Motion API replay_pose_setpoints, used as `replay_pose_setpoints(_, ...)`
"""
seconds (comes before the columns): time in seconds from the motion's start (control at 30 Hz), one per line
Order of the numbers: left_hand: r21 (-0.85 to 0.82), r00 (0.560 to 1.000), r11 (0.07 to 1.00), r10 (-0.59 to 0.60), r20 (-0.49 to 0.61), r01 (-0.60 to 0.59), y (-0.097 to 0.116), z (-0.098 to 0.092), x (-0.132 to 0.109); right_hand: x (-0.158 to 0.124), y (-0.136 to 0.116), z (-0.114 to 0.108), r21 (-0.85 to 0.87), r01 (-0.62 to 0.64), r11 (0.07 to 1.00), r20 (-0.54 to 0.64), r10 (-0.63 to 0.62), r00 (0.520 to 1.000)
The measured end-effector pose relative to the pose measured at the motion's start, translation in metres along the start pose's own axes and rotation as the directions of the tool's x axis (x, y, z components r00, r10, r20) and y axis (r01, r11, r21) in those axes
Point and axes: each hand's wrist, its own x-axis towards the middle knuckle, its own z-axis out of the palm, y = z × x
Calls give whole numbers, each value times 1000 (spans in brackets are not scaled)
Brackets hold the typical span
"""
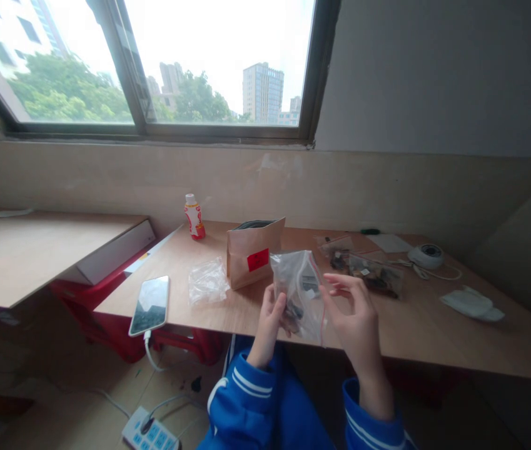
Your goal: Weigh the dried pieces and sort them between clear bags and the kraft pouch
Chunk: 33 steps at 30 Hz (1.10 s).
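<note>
A clear zip bag (300, 294) with dark contents at its bottom is held up over the front edge of the table. My left hand (272, 315) grips its lower left part, thumb in front. At the bag's zip edge is my right hand (349, 306), its fingers bent and close to the plastic; whether they pinch it is hard to make out. Just behind the bag stands an open brown paper pouch (256, 250) with a red label. Crumpled clear plastic (207, 281) lies to the left of the pouch.
More filled zip bags (373, 275) lie at the right, near a white dome camera (426, 255) with its cable and a white packet (471, 304). A small bottle (194, 217) stands at the back. A phone (150, 305) on a charging cable rests at the left edge. Below is a power strip (150, 431).
</note>
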Motion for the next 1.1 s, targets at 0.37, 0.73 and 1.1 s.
replay_pose_setpoints(0.37, 75, 985, 989, 134, -108, -126, 3, -1, 2, -4, -5, 10, 25, 43, 999, 146, -46, 988)
replay_pose_setpoints(0.73, 40, 974, 978, 207, -90, -205, 4, -2, 2, -8, 5, 20, 188, -460, 868, 551, 295, 781)
replay_pose_setpoints(1.1, -37, 972, 982, 178, -156, -186, 7, -7, 4, -9, 24, 35, 487, -646, 588, 421, 491, 763)
